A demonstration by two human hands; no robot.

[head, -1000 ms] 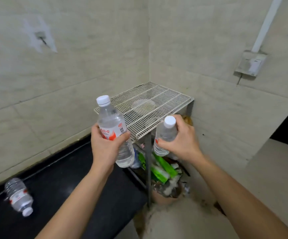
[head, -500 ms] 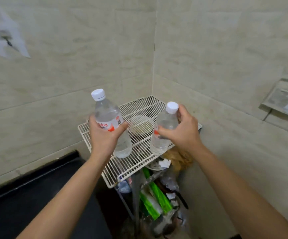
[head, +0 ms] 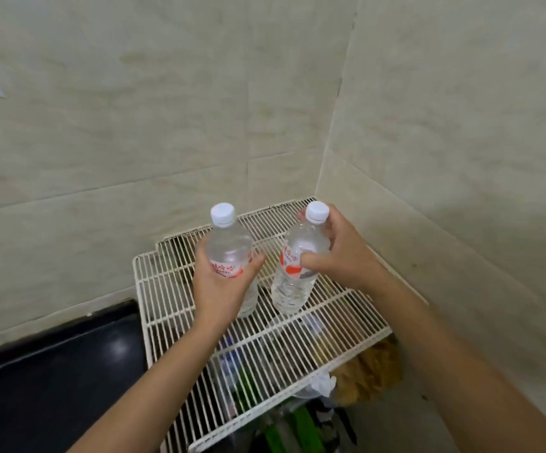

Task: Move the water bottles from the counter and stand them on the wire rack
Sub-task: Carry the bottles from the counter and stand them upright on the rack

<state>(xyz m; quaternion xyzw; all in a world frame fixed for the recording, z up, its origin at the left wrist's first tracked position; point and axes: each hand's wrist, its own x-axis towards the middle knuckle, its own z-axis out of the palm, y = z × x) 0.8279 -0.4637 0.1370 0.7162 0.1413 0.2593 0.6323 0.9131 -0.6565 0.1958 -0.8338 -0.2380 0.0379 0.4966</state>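
Both bottles gripped: left hand (head: 221,289) left bottle (head: 230,246), right hand (head: 337,256) right bottle (head: 297,269).

Tiled corner beside a dark counter

Two walls of large pale beige tiles (head: 167,125) meet in a corner seam (head: 337,119) that runs up the frame right of centre. Left of and below that corner lies a glossy black counter (head: 52,387), its back edge against the left-hand wall, catching a small reflection of light.
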